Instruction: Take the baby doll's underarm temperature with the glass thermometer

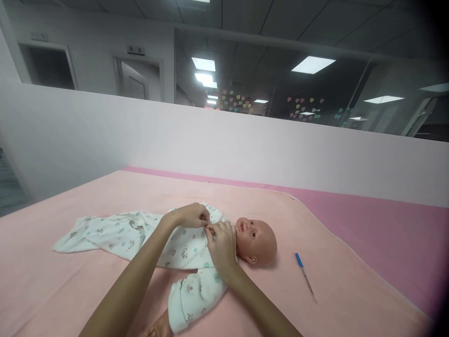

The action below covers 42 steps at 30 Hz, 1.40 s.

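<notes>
A baby doll (261,241) lies on its back, its head toward the right. It wears a white printed sleepsuit (182,248) that stretches out to the left, and one sleeved arm reaches toward me. My left hand (192,216) and my right hand (222,238) meet at the front of the sleepsuit, just below the doll's chin. Both are closed in a pinch on the sleepsuit's cloth near the neckline. Whether a snap or button sits between the fingertips is hidden.
Pink cloth (98,285) covers the padded table under the doll. A thermometer with a blue cap (299,260) lies right of the doll's head. Behind the table runs a low white wall (217,150), with a glass pane above it.
</notes>
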Motion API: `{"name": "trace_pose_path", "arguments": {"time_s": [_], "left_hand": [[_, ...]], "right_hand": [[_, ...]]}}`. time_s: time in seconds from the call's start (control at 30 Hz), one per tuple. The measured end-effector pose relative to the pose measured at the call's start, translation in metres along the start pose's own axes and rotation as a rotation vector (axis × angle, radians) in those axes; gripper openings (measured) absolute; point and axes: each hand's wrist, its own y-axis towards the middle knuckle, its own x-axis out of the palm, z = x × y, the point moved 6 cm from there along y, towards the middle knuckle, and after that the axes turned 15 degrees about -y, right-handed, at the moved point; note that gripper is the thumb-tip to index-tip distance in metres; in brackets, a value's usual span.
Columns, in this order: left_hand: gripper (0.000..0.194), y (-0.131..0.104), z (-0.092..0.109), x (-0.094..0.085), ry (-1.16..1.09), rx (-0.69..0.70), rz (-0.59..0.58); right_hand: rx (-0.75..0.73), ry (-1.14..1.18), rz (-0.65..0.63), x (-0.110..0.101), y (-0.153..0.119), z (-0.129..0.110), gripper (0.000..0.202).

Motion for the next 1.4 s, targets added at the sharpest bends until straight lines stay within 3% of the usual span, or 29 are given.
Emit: {"name": "trace_pose_path", "arguments": {"time_s": [0.13,0.33,0.57,0.7,0.8,0.97,1.07,1.23,1.4], "left_hand": [[0.02,0.001,-0.002,0.0,0.014,0.004,0.021],[0.021,0.002,-0.004,0.003,0.03,0.011,0.001],[0.021,0.001,-0.003,-0.001,0.043,0.013,0.019],[0.022,-0.003,0.001,-0.005,0.001,0.038,0.021],[0.024,-0.007,0.004,-0.008,-0.022,0.035,0.016],[0.029,-0.011,-0.003,-0.01,-0.113,-0.062,-0.039],[0.033,-0.019,-0.016,-0.015,-0.183,-0.16,-0.079],[0.029,-0.036,-0.035,-0.025,-0.242,-0.259,-0.107],[0.031,-0.039,-0.047,-0.023,-0.221,-0.314,-0.118]], "right_hand": [[0.024,-0.009,-0.04,0.001,0.001,0.001,0.011],[-0.055,-0.067,-0.097,0.003,0.001,-0.003,0.011],[0.146,0.028,-0.201,0.0,0.006,0.001,0.016],[0.196,0.093,-0.157,0.0,0.009,0.008,0.002],[0.168,0.141,-0.128,0.001,0.01,0.012,0.015],[0.092,0.064,-0.189,-0.003,0.015,0.009,0.013],[0.014,-0.038,-0.177,-0.008,0.019,-0.001,0.016],[-0.282,-0.137,-0.258,0.001,0.023,-0.045,0.013],[-0.253,-0.212,-0.432,0.02,0.024,-0.066,0.016]]}}
